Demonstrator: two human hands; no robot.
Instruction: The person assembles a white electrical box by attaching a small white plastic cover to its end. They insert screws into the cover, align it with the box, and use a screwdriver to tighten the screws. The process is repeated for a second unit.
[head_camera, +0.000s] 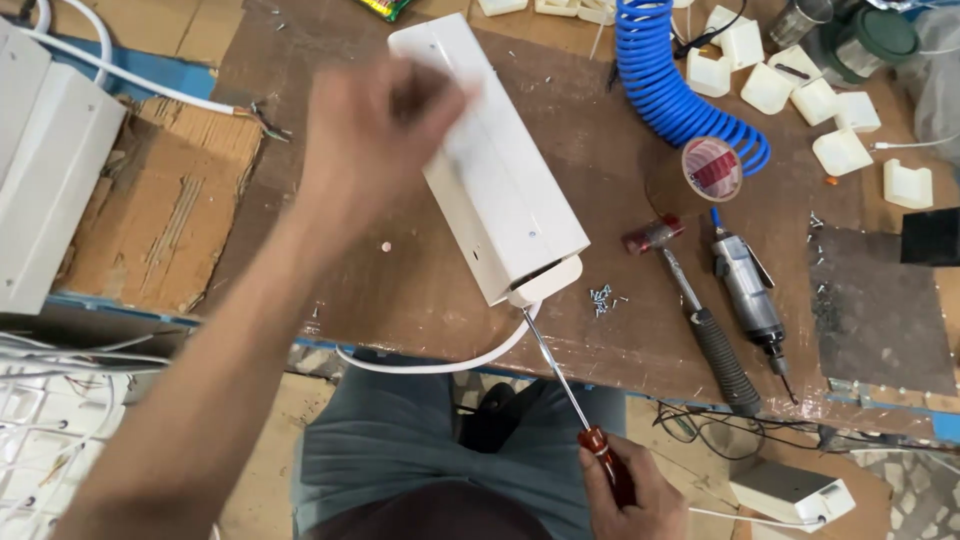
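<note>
A long white metal housing (505, 190) lies slantwise on the brown workbench (420, 290). My left hand (375, 135), blurred, rests on its upper left side and holds it. My right hand (630, 495), below the bench edge, grips the red handle of a long screwdriver (560, 385). The screwdriver's thin shaft runs up to the near end cap of the housing. A white cable (430, 365) loops out from under that same end.
A small pile of screws (601, 298) lies right of the housing's end. A hammer (690, 300), a pneumatic screwdriver (750, 300) on a blue coiled hose (665, 85), and a tape roll (712, 168) sit to the right. Several white plastic caps (840, 150) lie far right. Grey boxes (45, 150) stand left.
</note>
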